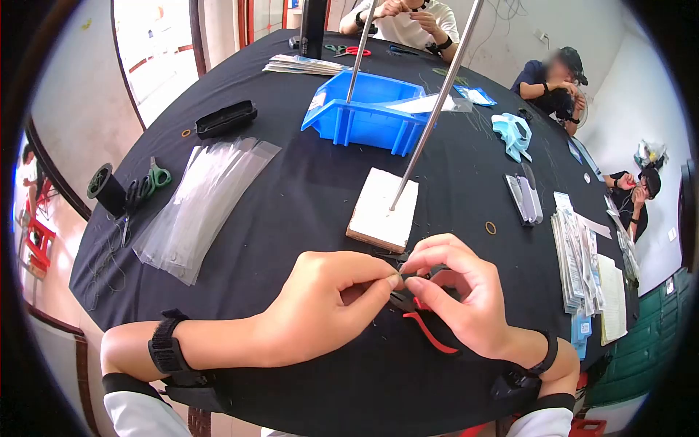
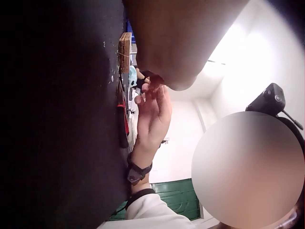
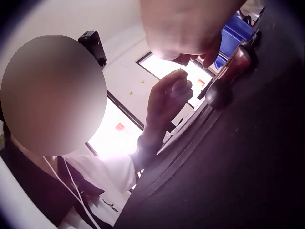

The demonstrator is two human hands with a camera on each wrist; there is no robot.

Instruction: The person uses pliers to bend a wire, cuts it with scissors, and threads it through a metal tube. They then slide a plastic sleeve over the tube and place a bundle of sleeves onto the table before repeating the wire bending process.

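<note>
In the head view my left hand point(image 1: 320, 306) pinches a tiny thin strand point(image 1: 400, 271) between thumb and index finger. My right hand point(image 1: 466, 298) meets it from the other side, its bent thumb and index finger at the same strand. The strand is too small for me to tell its kind. Just under the fingertips lie red-handled pliers point(image 1: 431, 333), partly hidden by the right hand. Beyond the fingers stands a white-topped wooden block point(image 1: 384, 207) with a metal rod point(image 1: 429, 124) rising from it. The right wrist view shows the left hand point(image 3: 167, 98) with curled fingers.
A blue bin point(image 1: 364, 124) sits behind the block. To the left lie clear plastic sleeves point(image 1: 207, 204), green-handled scissors point(image 1: 159, 175), a thread spool point(image 1: 107, 191) and a black case point(image 1: 226, 119). Stacked packets point(image 1: 571, 255) lie on the right. Other people sit around the black-covered table point(image 1: 277, 218).
</note>
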